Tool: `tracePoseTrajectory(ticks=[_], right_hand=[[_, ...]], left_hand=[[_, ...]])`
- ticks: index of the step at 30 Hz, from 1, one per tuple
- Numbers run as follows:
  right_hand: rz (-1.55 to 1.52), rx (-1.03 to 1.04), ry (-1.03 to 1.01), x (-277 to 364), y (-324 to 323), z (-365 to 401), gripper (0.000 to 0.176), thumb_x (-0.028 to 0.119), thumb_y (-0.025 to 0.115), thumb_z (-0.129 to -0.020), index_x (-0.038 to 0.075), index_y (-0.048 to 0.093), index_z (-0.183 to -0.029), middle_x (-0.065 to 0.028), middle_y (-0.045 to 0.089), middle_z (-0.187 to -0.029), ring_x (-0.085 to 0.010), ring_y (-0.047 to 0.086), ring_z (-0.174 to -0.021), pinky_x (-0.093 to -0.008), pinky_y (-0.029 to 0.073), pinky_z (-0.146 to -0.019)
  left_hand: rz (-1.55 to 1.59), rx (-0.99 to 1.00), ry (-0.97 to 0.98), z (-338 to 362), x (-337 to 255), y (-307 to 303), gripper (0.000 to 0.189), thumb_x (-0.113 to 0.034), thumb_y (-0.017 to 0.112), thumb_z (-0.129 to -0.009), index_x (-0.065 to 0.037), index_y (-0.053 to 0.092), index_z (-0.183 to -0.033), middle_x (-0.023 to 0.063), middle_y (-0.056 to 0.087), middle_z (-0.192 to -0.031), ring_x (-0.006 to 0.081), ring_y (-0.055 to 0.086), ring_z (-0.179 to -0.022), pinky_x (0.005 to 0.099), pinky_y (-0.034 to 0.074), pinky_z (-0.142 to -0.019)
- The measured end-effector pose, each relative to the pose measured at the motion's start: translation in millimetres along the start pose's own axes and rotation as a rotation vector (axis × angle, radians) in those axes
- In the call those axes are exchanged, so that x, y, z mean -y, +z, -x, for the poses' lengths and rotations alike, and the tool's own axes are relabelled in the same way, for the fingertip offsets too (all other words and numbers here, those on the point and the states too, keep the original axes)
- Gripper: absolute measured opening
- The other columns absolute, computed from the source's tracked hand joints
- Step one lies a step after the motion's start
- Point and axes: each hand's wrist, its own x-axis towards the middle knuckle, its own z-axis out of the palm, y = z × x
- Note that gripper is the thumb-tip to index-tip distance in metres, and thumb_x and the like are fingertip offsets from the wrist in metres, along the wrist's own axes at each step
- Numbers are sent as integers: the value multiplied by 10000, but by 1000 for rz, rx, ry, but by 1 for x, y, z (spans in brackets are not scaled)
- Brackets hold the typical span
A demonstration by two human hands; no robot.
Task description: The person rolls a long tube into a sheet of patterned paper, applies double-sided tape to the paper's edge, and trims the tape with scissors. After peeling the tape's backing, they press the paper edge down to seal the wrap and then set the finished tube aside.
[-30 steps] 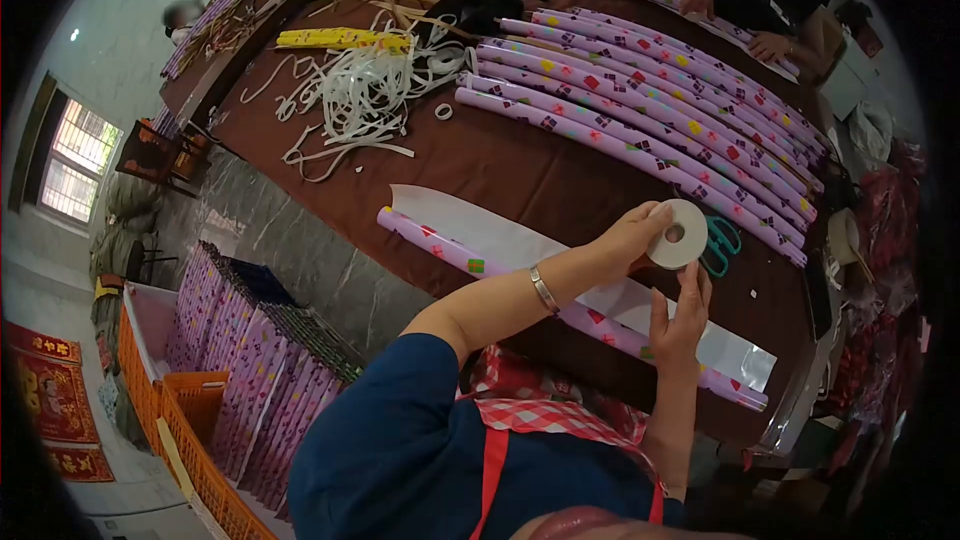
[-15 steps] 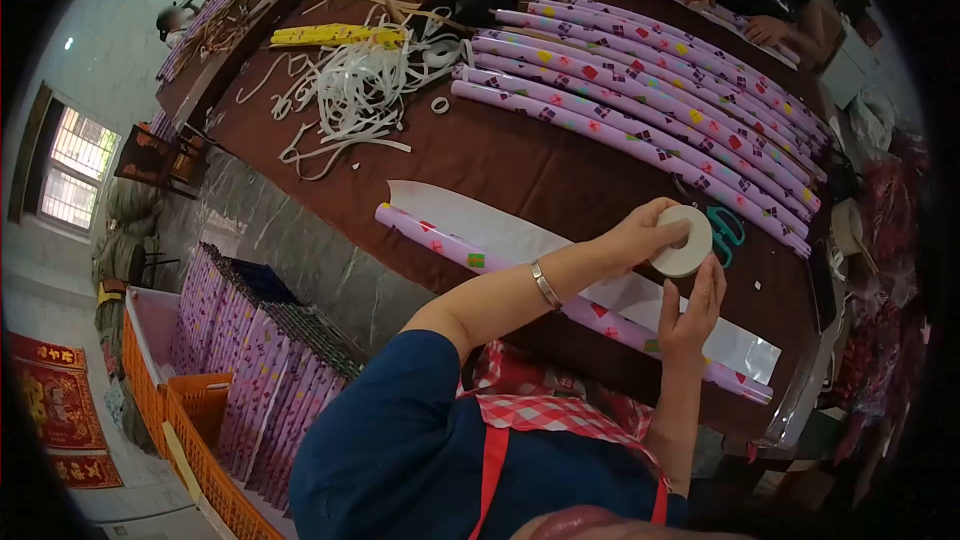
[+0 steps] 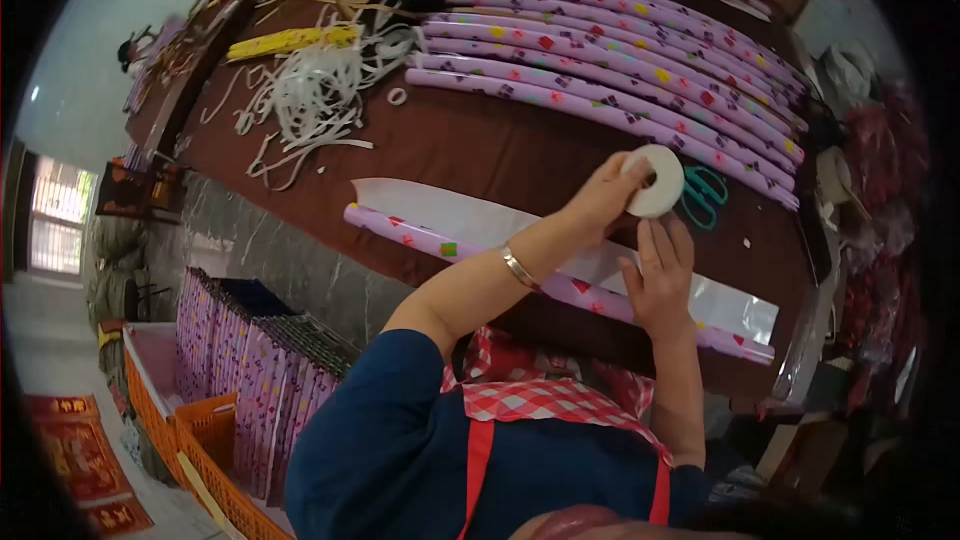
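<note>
My left hand [image 3: 608, 190], with a metal bracelet on its wrist, grips a roll of white tape [image 3: 659, 196], the thumb at the roll's hole. Just below the roll, my right hand [image 3: 662, 275] lies over the partly rolled wrapping paper [image 3: 450, 244], fingers stretched out and thumb apart. Its fingertips are close to the roll's lower edge; whether they touch a tape end cannot be made out. The paper is purple with a printed pattern outside and white inside, its white edge spread along the far side. Teal scissors [image 3: 704, 197] lie right of the tape roll.
Several finished purple paper rolls [image 3: 600, 90] lie side by side across the brown table [image 3: 480, 155]. Tangled white strips [image 3: 315, 90], a small white ring [image 3: 397, 96] and yellow rolls [image 3: 290, 42] are at left. An orange crate [image 3: 150, 380] stands on the floor. Other people work at the far side.
The whole view has shifted a little. My right hand's fingers have come off the tape roll's side and now stretch flatter over the paper below it. My left hand keeps holding the roll.
</note>
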Motion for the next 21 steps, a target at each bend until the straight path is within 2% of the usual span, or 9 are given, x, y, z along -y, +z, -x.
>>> tracePoseTrajectory(ticks=[1,2,3,7,10,13,18,19,21], right_hand=[[-12,-21,9,0,0,0,452,236,604,-922,-63,550,-1257,-224,556,-1268,-418,479,-1225,-530,380,-1014],[-21,-43,19,0,-1,0,461,237,610,-917,-60,545,-1265,-223,559,-1257,-413,483,-1219,-530,383,-1011],[-17,-65,23,0,-1,0,469,234,614,-913,-58,540,-1272,-224,560,-1254,-408,482,-1222,-531,384,-1010],[-9,-135,73,3,-4,0,483,225,627,-901,-49,535,-1287,-221,587,-1215,-402,509,-1198,-527,390,-1001],[-12,-162,72,0,-5,-1,491,226,640,-891,-41,538,-1290,-223,598,-1198,-397,525,-1178,-520,397,-992],[-15,-195,86,-2,-2,-2,497,217,650,-880,-36,537,-1293,-218,606,-1174,-391,535,-1151,-521,407,-970],[28,-320,173,-9,-4,3,493,180,683,-833,23,561,-1284,-120,599,-1002,-297,529,-955,-453,404,-869],[59,-335,162,-10,-4,1,453,167,697,-812,39,596,-1235,-88,576,-970,-270,502,-915,-416,390,-837],[78,-318,170,-10,-6,2,403,166,703,-808,41,617,-1182,-78,581,-945,-263,512,-898,-410,391,-830]], left_hand=[[102,57,21,-9,11,-7,297,-340,479,-1014,-116,489,-1208,22,554,-1032,126,584,-898,301,541,-743],[90,9,-25,1,-1,2,282,-325,485,-1008,-113,501,-1192,14,561,-1022,122,587,-901,298,541,-744],[55,8,-46,5,-5,3,269,-288,476,-1020,-89,486,-1201,46,595,-1087,141,621,-926,312,560,-761],[56,103,-17,0,-2,-4,236,-261,534,-994,-100,517,-1166,16,615,-1022,94,621,-894,267,554,-735],[16,123,-38,-1,-2,-9,234,-252,547,-985,-98,523,-1160,20,618,-1020,97,623,-893,267,555,-738],[-26,75,-88,2,-2,-6,273,-264,567,-968,-101,531,-1184,18,622,-1032,94,616,-869,254,523,-671],[-142,38,-190,3,-3,-6,332,-294,574,-958,-113,534,-1234,6,625,-1037,89,605,-849,259,473,-626],[-169,96,-222,0,-2,-10,351,-306,578,-954,-119,532,-1248,4,631,-1035,95,606,-856,266,472,-641],[-197,154,-256,0,-3,-16,370,-317,582,-951,-124,530,-1263,2,637,-1033,100,607,-863,273,471,-655]])
